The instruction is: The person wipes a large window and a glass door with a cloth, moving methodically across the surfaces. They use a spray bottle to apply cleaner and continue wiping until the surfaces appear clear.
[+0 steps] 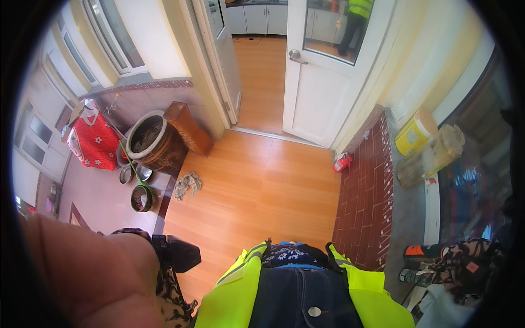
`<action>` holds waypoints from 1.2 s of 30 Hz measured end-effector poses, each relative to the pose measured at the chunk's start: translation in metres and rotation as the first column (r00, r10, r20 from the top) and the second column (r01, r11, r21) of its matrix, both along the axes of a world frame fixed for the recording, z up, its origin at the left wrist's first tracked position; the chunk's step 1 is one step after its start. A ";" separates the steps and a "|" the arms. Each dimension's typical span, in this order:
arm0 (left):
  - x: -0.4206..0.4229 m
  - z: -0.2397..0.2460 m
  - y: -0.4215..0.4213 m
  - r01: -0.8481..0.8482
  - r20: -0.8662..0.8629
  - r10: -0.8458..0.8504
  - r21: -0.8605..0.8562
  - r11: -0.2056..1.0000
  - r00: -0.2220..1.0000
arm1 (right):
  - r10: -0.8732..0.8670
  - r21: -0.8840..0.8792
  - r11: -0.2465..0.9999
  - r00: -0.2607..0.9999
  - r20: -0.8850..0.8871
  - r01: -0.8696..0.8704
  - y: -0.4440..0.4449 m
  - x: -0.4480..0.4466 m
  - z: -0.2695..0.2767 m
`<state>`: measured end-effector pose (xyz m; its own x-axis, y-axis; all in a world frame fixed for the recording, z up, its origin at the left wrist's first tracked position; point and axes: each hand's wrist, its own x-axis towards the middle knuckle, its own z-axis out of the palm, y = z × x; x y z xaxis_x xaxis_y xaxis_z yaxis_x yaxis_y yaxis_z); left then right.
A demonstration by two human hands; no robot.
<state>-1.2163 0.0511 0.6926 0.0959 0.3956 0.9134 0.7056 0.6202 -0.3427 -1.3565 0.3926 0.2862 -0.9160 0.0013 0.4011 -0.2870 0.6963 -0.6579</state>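
Very large and close to the camera, my left hand [98, 279] fills the lower left; its fingers are cut off or hidden, so what it holds is not visible. A black device [178, 252] is strapped near the wrist, by a camouflage sleeve [168, 295]. My right hand is out of view. Below me are my yellow reflective vest [233, 303] and a dark denim garment [283, 299]. Ahead, a white door [316, 102] with a metal handle [297, 57] stands ajar above the wood-look floor [262, 184]. A crumpled cloth [188, 185] lies on that floor.
Left are a large glazed vat [158, 143], a wooden stand [188, 129], a red patterned cover [94, 143], metal bowls [126, 175] and a basket [143, 199]. A brick ledge [404, 217] at right bears jars and camouflage fabric [463, 262]. Someone in a reflective vest [361, 7] shows in the door glass.
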 end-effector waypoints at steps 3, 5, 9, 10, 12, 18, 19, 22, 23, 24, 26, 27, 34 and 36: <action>-0.019 -0.003 -0.012 0.007 -0.001 -0.007 0.002 1.000 1.000 | 0.034 -0.018 0.999 0.998 0.058 -0.033 -0.022 -0.003 -0.012; -0.030 -0.005 -0.023 0.021 0.011 -0.021 0.009 1.000 1.000 | 0.049 -0.017 0.999 0.992 0.114 -0.048 -0.036 0.002 -0.015; -0.042 -0.001 -0.045 0.085 0.014 -0.085 0.000 0.996 0.996 | 0.044 -0.042 0.998 0.990 0.133 -0.039 -0.063 0.003 -0.010; -0.045 0.002 -0.051 0.103 0.023 -0.103 0.004 0.995 0.994 | 0.045 -0.049 0.998 0.990 0.133 -0.039 -0.071 0.005 -0.007; -0.048 0.011 -0.062 0.139 0.044 -0.139 0.018 0.990 0.989 | 0.051 -0.076 0.996 0.993 0.111 -0.042 -0.083 0.005 0.003; -0.049 0.023 -0.092 0.307 0.046 -0.309 0.041 0.951 0.950 | 0.034 -0.214 0.977 0.994 0.108 -0.010 -0.121 0.023 0.043; -0.050 0.016 -0.096 0.330 0.062 -0.334 0.055 0.942 0.941 | 0.030 -0.229 0.973 0.993 0.112 -0.003 -0.124 0.027 0.051; -0.063 -0.042 -0.106 0.340 0.202 -0.367 0.157 0.927 0.908 | 0.015 -0.287 0.958 0.994 0.105 0.015 -0.133 0.039 0.071; -0.074 -0.077 -0.102 0.318 0.298 -0.369 0.206 0.925 0.880 | 0.008 -0.308 0.951 0.995 0.104 0.025 -0.133 0.041 0.077; -0.085 -0.118 -0.094 0.255 0.439 -0.346 0.253 0.933 0.829 | 0.003 -0.327 0.944 0.994 0.105 0.032 -0.134 0.044 0.083; -0.102 -0.213 -0.079 0.096 0.737 -0.264 0.263 0.960 0.622 | -0.011 -0.359 0.932 0.995 0.095 0.044 -0.131 0.048 0.093; -0.107 -0.263 -0.075 0.018 0.860 -0.207 0.224 0.974 0.467 | -0.020 -0.371 0.927 0.996 0.090 0.052 -0.129 0.050 0.097; -0.069 -0.487 -0.098 -0.063 0.919 0.139 -0.174 0.983 -0.369 | -0.090 -0.480 0.870 0.993 0.071 0.113 -0.118 0.062 0.125; -0.057 -0.507 -0.105 -0.053 0.886 0.161 -0.203 0.978 -0.434 | -0.114 -0.507 0.853 0.992 0.049 0.123 -0.114 0.066 0.136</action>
